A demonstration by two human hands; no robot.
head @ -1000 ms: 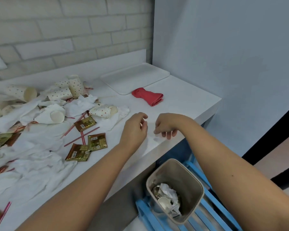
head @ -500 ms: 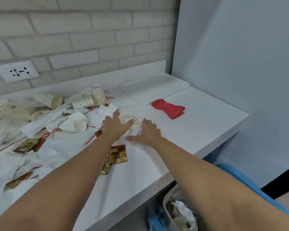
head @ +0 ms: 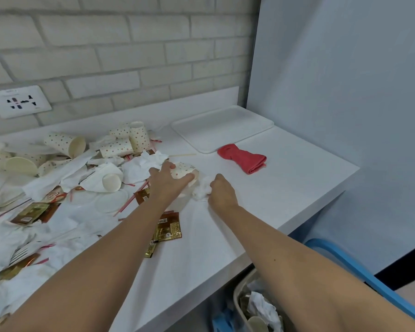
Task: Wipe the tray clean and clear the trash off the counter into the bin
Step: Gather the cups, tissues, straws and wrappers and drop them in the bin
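It seems a small pantry or café corner: a white worktop (head: 285, 188) against a painted brick wall (head: 130, 44), a wall socket (head: 18, 101), dotted paper cups (head: 65, 143) and gold sachets (head: 169, 226) scattered.

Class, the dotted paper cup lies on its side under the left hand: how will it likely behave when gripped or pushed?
Lying on its side, the dotted paper cup would probably roll if pushed. It looks thin-walled, so likely light and easily crushed where the left hand grips it.
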